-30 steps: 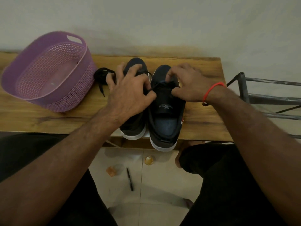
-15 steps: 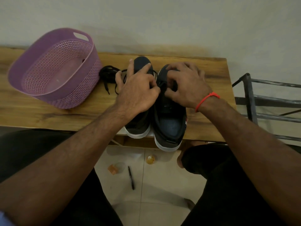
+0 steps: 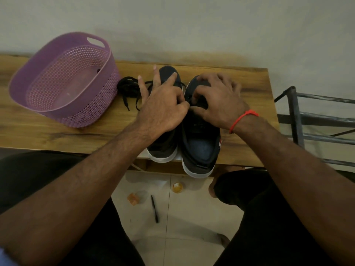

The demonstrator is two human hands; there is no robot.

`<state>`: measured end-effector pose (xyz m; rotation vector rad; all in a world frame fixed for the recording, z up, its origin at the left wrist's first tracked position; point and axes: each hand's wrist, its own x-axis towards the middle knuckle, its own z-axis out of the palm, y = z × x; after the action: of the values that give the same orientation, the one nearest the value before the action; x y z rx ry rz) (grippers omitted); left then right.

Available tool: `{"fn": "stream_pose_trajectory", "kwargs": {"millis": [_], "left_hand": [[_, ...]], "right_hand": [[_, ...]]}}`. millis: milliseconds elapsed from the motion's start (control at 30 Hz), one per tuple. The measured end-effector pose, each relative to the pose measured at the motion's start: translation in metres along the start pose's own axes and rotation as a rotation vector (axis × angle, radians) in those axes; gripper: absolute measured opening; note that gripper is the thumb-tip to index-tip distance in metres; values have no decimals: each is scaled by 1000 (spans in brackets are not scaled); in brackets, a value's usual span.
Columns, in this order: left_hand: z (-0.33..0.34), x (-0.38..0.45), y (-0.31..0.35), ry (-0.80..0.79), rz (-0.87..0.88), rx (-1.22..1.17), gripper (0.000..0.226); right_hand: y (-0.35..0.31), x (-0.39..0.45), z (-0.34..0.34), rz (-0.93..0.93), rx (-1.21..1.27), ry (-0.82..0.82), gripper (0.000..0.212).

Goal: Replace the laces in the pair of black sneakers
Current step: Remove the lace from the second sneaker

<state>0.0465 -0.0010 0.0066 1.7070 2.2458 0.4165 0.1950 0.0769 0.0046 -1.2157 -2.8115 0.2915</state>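
**Both hands at the eyelets of the right-hand sneaker**

At the far left of the wooden counter (image 3: 48, 129) stands a purple perforated basket (image 3: 65, 81), tilted toward the camera. Just to its right lies a loose black lace (image 3: 128, 88), bunched on the wood, with ends trailing toward the sneakers.

The left hand (image 3: 163, 106) rests over the left sneaker (image 3: 163, 148), whose toe points at the wall. Its index, middle and ring fingers (image 3: 156, 77) are straight and splayed, while the thumb and a curled finger appear to pinch something dark at the gap between the shoes; most likely a lace end, though it is too small to tell for sure.

The right sneaker (image 3: 199, 148) sits touching the left, heel overhanging the counter edge. The tongue carries a small label, which is too blurred to read. The right hand (image 3: 217, 100), with a red thread (image 3: 242, 120) at the wrist, has fingers curled over the eyelet area, pinching there.

On the floor tiles below lie a pen (image 3: 154, 209), an orange scrap (image 3: 133, 198) and a yellowish cap (image 3: 177, 187). A metal rack (image 3: 315, 120) stands at the far right.
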Motion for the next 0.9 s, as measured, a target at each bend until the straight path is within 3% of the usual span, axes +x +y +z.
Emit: {"fn": "stream_pose_trajectory", "kwargs": {"millis": [467, 700, 900], "left_hand": [[1, 1, -1, -12, -3, -16, 13], [1, 1, -1, -17, -21, -33, 13], [0, 1, 0, -20, -19, -33, 14]], "right_hand": [[1, 4, 2, 39, 69, -59, 12], [40, 8, -31, 204, 218, 53, 21], [13, 4, -10, 25, 67, 5, 35]]}}
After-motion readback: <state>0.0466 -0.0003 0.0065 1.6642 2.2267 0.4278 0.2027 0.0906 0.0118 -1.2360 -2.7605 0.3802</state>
